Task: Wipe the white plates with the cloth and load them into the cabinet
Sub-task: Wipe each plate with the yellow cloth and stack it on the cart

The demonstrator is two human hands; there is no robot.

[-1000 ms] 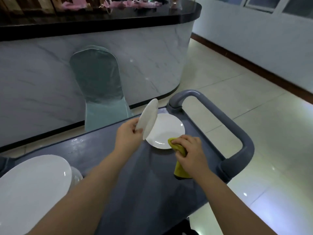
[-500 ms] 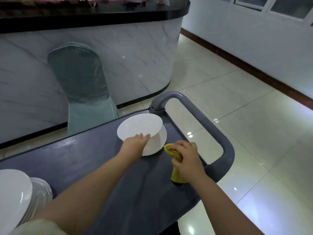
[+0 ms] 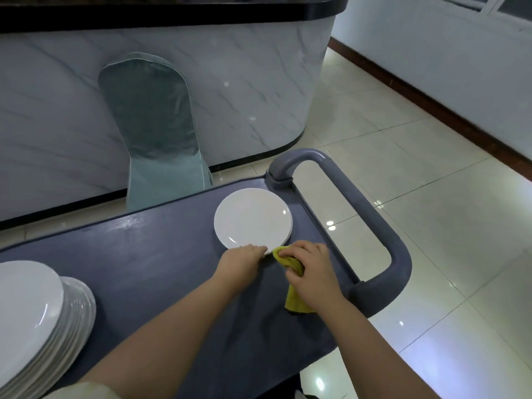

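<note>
Lowered now, the plate [image 3: 253, 220] lies on a second plate [image 3: 286, 241]; left hand [image 3: 241, 259] lightly touches its rim, right hand [image 3: 312, 272] grips the cloth [image 3: 293, 300]; big stack [image 3: 34, 321] waits, nothing loaded.

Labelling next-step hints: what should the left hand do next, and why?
Probably let go and reach for the stack at left. The left hand touches the near rim of a plate lying flat on a second plate; the right hand grips the cloth beside it.
</note>
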